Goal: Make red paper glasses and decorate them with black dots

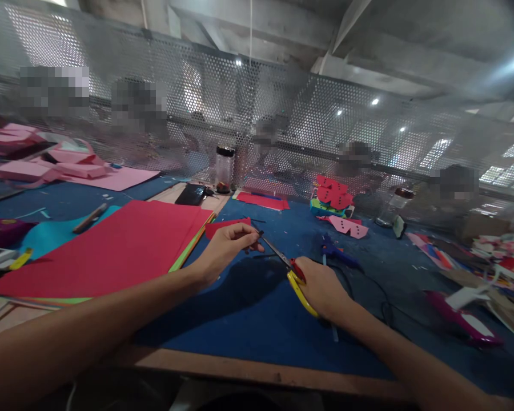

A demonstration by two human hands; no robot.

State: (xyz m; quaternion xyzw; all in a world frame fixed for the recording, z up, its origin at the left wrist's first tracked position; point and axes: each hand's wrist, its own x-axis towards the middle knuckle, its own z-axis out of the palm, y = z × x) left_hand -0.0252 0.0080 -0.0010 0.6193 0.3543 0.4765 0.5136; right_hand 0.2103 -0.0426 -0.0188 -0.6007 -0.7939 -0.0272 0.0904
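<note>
My right hand [322, 288] is closed round the yellow and red handles of a pair of scissors [288, 268], whose blades point up and left. My left hand [228, 245] pinches its fingertips together at the blade tips, on something too small to make out. Just behind the left hand lies a small red paper piece [223, 226]. Both hands hover over the blue mat [257, 314] on the table.
A stack of large red sheets [111, 251] lies to the left. A blue glue gun [336, 251] with a black cord rests to the right, a pink and white tool [466, 317] further right. Cut red shapes [334, 197], a jar [224, 169] and a perforated metal screen [282, 131] stand behind.
</note>
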